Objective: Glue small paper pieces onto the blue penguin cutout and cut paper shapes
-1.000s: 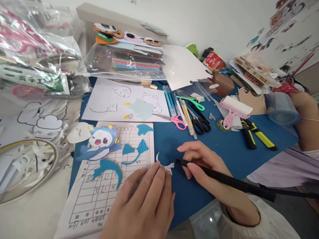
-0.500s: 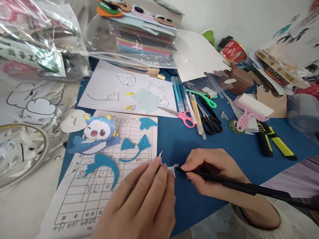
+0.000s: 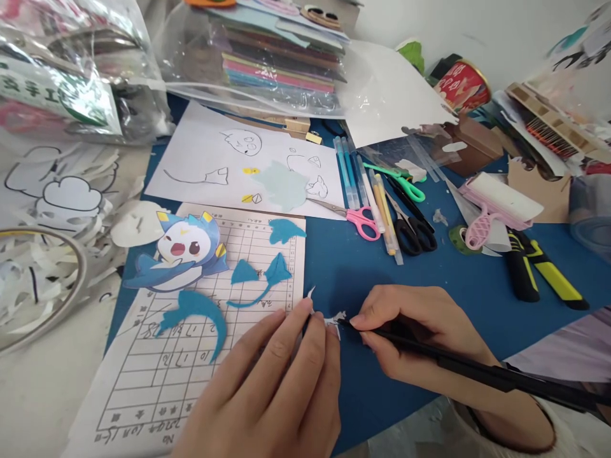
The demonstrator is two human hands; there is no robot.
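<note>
My left hand (image 3: 274,375) lies flat, palm down, over the right edge of a printed form (image 3: 138,375) and the blue mat (image 3: 367,394). Its fingertips press on a small whitish piece (image 3: 330,320), most of which they cover. In my right hand (image 3: 410,331) is a long black pen-like tool (image 3: 458,360), pinched near its tip, which touches the right end of that piece. Left of my hands, blue cut-out shapes (image 3: 217,315) and a blue-and-white cartoon figure (image 3: 188,251) rest on the form.
Behind the form lies a sheet with drawings (image 3: 191,146). Pink scissors (image 3: 363,221), black scissors (image 3: 415,235), markers (image 3: 348,172), a pink roller (image 3: 496,203) and a yellow-black tool (image 3: 556,277) lie to the right. A tape ring (image 3: 81,280) is at left.
The view has shifted a little, so most things on the mat appear slightly moved. Both hands keep nearly the same pose, with the tool's tip still at the whitish piece.
</note>
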